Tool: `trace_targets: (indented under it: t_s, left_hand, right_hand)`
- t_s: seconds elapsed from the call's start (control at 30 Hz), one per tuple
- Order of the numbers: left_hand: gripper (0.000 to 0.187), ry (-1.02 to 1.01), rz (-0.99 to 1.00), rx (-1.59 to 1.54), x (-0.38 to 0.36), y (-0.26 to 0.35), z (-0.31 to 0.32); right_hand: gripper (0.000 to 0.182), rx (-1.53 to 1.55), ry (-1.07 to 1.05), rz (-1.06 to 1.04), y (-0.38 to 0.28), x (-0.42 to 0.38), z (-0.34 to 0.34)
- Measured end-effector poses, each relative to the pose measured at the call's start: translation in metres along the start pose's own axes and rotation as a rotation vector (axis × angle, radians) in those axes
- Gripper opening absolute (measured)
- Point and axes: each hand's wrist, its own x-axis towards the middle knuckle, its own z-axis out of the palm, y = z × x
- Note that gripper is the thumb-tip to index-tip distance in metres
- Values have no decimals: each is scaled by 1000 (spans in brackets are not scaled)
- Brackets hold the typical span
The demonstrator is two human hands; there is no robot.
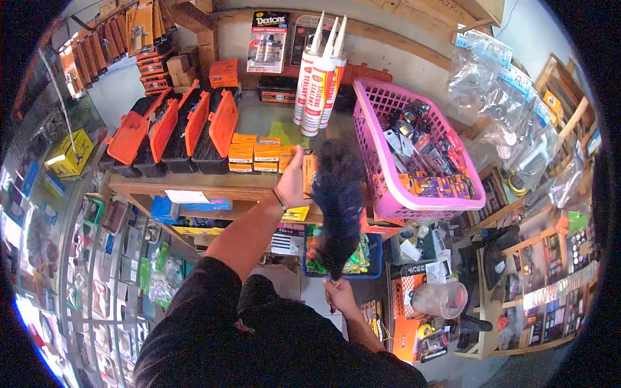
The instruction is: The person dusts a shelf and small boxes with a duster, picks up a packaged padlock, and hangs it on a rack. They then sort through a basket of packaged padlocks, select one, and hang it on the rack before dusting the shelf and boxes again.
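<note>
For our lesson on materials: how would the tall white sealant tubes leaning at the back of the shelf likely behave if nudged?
The sealant tubes stand tall and narrow, leaning together, so they would probably tip easily. Being round, they would likely roll once down. The feather duster beside them looks soft, unlikely to shove hard.

Above my hands I read "Dextone" on the white blister card (268, 40) on the wall, and "SILICONE SEALANT" down the white-and-red cartridge tubes (319, 81).
</note>
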Motion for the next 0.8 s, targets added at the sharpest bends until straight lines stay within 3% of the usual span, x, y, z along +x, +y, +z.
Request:
trace_targets:
  t_s: [0.03,0.1,0.13,0.17,0.23,0.27,0.3,0.37,0.4,0.43,0.5,0.57,0.63,0.67,0.7,0.77,0.8]
  left_hand:
    - [74,7,-2,2,1,0,-6]
    - [77,-268,11,94,3,3,-7]
    - [77,-466,-81,175,4,9,-6]
    - [77,-464,-79,176,5,9,-12]
    - [81,77,11,146,5,4,-25]
    - [81,81,8,145,3,1,-23]
    - [79,-61,91,290,0,-3,-21]
    - [78,-354,256,579,-2,-7,-13]
    - [72,-413,-82,164,3,4,-7]
    - [72,-410,-82,169,4,5,-6]
    - [70,-12,-28,101,2,0,-9]
    - [70,27,-51,149,4,2,-12]
    - [70,-113,30,316,5,4,-15]
    - [72,-445,-120,225,7,9,-8]
    - [72,-440,-117,227,6,9,-9]
    - [75,77,-34,123,4,4,-11]
    - [74,78,-52,136,5,2,-11]
  right_hand:
    - [44,-81,-43,13,2,0,3]
    - [43,-154,-20,-35,-5,-5,9]
    - [43,-65,-20,-51,8,2,7]
    - [43,22,-20,-64,9,4,6]
    - [44,31,-38,-34,11,6,6]
    - [47,43,-51,-7,9,5,7]
    - [47,49,-50,-6,10,4,8]
    - [44,-223,3,-88,10,5,4]
    - [42,-75,-25,-55,5,4,-1]
    - [42,-72,-29,-58,5,8,-6]
    - [38,83,-26,39,10,9,-10]
    - [35,-75,-34,46,8,4,-6]
    - [35,-132,-7,-146,-10,-7,-1]
    - [37,-59,11,-89,-18,-9,-2]
    - [37,-60,5,-89,-12,-6,-2]
    - [38,148,-22,56,5,-1,-4]
    - [38,151,-23,59,10,-2,-1]
